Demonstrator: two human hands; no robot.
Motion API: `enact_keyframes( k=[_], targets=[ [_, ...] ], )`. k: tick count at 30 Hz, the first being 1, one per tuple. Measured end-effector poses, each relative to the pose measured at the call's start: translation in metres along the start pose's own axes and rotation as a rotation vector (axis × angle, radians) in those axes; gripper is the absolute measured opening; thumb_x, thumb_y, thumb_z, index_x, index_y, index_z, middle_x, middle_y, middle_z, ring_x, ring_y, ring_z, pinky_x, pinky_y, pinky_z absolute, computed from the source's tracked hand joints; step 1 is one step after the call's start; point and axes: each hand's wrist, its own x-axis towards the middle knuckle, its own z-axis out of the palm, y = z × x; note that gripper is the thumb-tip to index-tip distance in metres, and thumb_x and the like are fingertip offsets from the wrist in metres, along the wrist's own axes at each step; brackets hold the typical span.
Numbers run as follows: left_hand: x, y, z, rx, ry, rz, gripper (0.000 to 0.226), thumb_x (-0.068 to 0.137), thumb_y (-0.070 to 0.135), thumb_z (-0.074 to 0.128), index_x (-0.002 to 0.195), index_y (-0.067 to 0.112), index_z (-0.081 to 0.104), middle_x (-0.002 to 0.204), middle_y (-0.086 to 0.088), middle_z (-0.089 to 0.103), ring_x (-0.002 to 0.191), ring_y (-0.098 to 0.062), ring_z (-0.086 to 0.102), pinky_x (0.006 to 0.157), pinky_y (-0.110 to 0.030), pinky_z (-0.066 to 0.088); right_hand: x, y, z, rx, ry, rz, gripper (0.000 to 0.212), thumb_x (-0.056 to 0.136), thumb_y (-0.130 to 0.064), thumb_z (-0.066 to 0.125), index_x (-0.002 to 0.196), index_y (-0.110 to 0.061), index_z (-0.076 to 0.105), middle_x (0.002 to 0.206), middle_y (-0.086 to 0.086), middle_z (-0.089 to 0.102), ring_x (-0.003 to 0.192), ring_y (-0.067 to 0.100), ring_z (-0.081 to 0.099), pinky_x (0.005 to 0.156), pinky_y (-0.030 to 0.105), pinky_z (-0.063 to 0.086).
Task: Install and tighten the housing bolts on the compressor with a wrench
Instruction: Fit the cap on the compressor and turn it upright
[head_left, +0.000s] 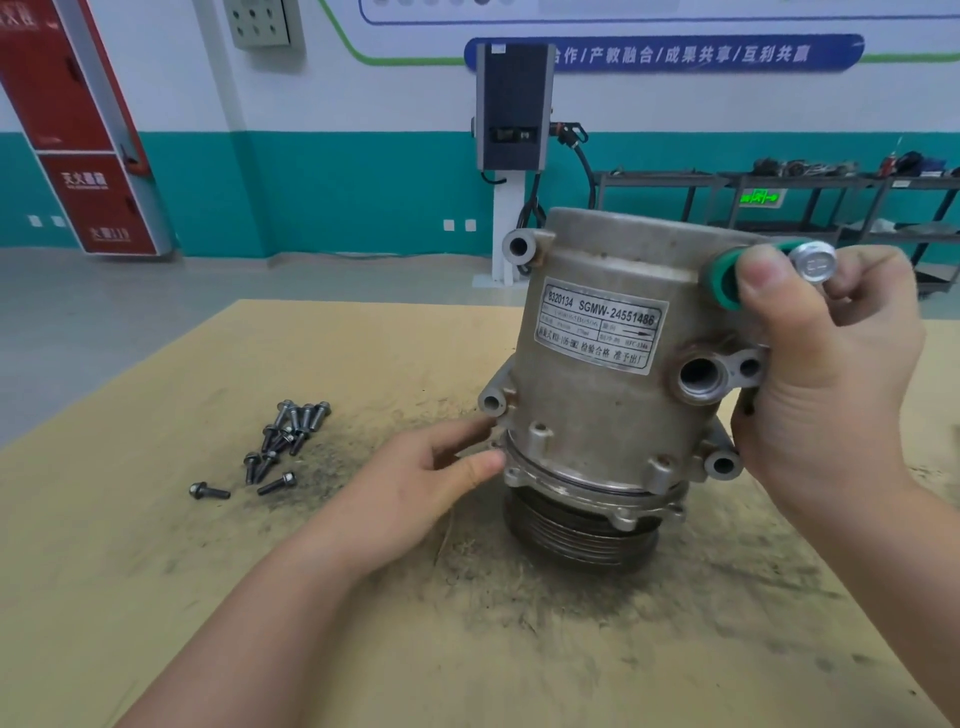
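On the tan board-covered table (156, 597), between the two hands, the compressor (608, 374) stands on end with its grooved pulley (576, 535) down, the body tilted a little toward the right. A white label (600, 325) with printed numbers faces the camera, and an open round port (700, 375) sits just inward of the right palm.

The right hand (826, 374) wraps the compressor's upper right side, fingers curled around the housing and over a tool with a green handle (722, 278) and a shiny metal end (811, 262); thumb and forefinger pinch that tool against the housing's top edge. Whether it is the wrench cannot be told.

The left hand (415, 488) reaches in from the lower left, fingers nearly straight, their tips touching the housing flange just above the pulley, holding nothing.

Well out beyond the left hand's knuckles, a loose heap of dark flanged bolts (283, 441) lies on the table, one bolt (209, 490) apart from the heap at its near left. Dark grime smudges the board around the compressor's base.
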Motion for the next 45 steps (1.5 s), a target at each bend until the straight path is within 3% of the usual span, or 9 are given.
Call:
enact_keyframes(
  k=[4, 8, 11, 14, 20, 24, 32, 37, 45],
  targets=[
    [-0.002, 0.001, -0.001, -0.06, 0.007, 0.009, 0.039, 0.09, 0.053, 0.05, 0.12, 0.034, 0.066, 0.119, 0.028, 0.065, 0.117, 0.009, 0.056, 0.104, -0.015, 0.041, 0.0, 0.0, 0.0, 0.024, 0.029, 0.023, 0.051, 0.06, -0.039, 0.076, 0.079, -0.021, 0.032, 0.062, -0.021, 0.049, 0.062, -0.001, 0.047, 0.065, 0.017, 0.043],
    [-0.004, 0.006, 0.0, -0.125, -0.117, 0.03, 0.064, 0.062, 0.071, 0.075, 0.117, 0.039, 0.062, 0.12, 0.03, 0.064, 0.116, 0.007, 0.058, 0.095, -0.008, 0.043, -0.002, -0.001, 0.002, 0.024, 0.039, 0.036, 0.053, 0.06, -0.04, 0.076, 0.079, -0.021, 0.031, 0.06, -0.021, 0.049, 0.06, -0.002, 0.047, 0.065, 0.015, 0.043],
    [-0.002, 0.009, 0.013, -0.114, -0.071, 0.014, 0.07, 0.056, 0.053, 0.083, 0.119, 0.03, 0.064, 0.119, 0.021, 0.068, 0.115, 0.001, 0.061, 0.104, -0.022, 0.045, -0.008, -0.003, 0.006, -0.057, 0.035, 0.026, 0.057, 0.058, -0.042, 0.079, 0.079, -0.023, 0.03, 0.064, -0.02, 0.048, 0.062, -0.001, 0.047, 0.067, 0.015, 0.044],
    [-0.004, 0.015, 0.023, -0.068, 0.06, -0.035, 0.079, 0.047, 0.06, 0.087, 0.117, 0.031, 0.066, 0.111, 0.024, 0.07, 0.109, 0.004, 0.063, 0.103, -0.03, 0.046, -0.015, -0.006, 0.01, -0.179, 0.03, -0.001, 0.06, 0.056, -0.043, 0.082, 0.079, -0.024, 0.03, 0.07, -0.018, 0.045, 0.061, -0.005, 0.047, 0.062, 0.01, 0.043],
    [-0.004, 0.012, 0.049, -0.328, 0.209, -0.1, 0.091, 0.023, 0.046, 0.094, 0.106, 0.03, 0.059, 0.1, 0.023, 0.073, 0.098, 0.001, 0.069, 0.085, -0.02, 0.051, -0.015, -0.009, 0.013, -0.239, 0.068, 0.004, 0.069, 0.048, -0.04, 0.09, 0.077, -0.023, 0.03, 0.064, -0.02, 0.048, 0.054, -0.01, 0.047, 0.054, 0.005, 0.04],
    [-0.001, 0.007, 0.065, -0.356, 0.33, -0.206, 0.12, -0.004, 0.069, 0.086, 0.104, 0.034, 0.046, 0.105, 0.013, 0.073, 0.101, -0.011, 0.069, 0.094, -0.042, 0.052, -0.02, -0.006, 0.011, -0.238, 0.093, -0.013, 0.062, 0.047, -0.035, 0.089, 0.074, -0.022, 0.034, 0.058, -0.026, 0.051, 0.054, -0.01, 0.05, 0.053, 0.004, 0.04],
    [-0.002, 0.011, 0.051, -0.264, 0.311, -0.159, 0.097, 0.019, 0.062, 0.084, 0.106, 0.033, 0.052, 0.099, 0.017, 0.074, 0.097, -0.003, 0.069, 0.094, -0.038, 0.053, -0.011, -0.003, 0.007, -0.133, 0.02, 0.021, 0.057, 0.052, -0.042, 0.081, 0.076, -0.023, 0.032, 0.061, -0.023, 0.051, 0.058, -0.008, 0.048, 0.059, 0.009, 0.043],
    [-0.003, 0.016, 0.037, -0.306, 0.082, 0.034, 0.079, 0.049, 0.046, 0.087, 0.12, 0.028, 0.059, 0.108, 0.02, 0.072, 0.102, 0.002, 0.067, 0.08, -0.009, 0.049, -0.006, 0.002, 0.004, -0.067, 0.005, 0.035, 0.055, 0.056, -0.041, 0.078, 0.078, -0.023, 0.032, 0.057, -0.023, 0.05, 0.055, -0.007, 0.046, 0.057, 0.009, 0.042],
    [-0.005, 0.01, 0.038, -0.333, 0.149, 0.03, 0.071, 0.047, 0.049, 0.083, 0.111, 0.026, 0.066, 0.108, 0.021, 0.072, 0.106, 0.001, 0.066, 0.086, -0.011, 0.049, -0.009, 0.004, 0.003, -0.081, 0.008, 0.018, 0.056, 0.056, -0.041, 0.079, 0.079, -0.022, 0.031, 0.061, -0.024, 0.052, 0.058, -0.007, 0.049, 0.058, 0.009, 0.044]
  ],
)
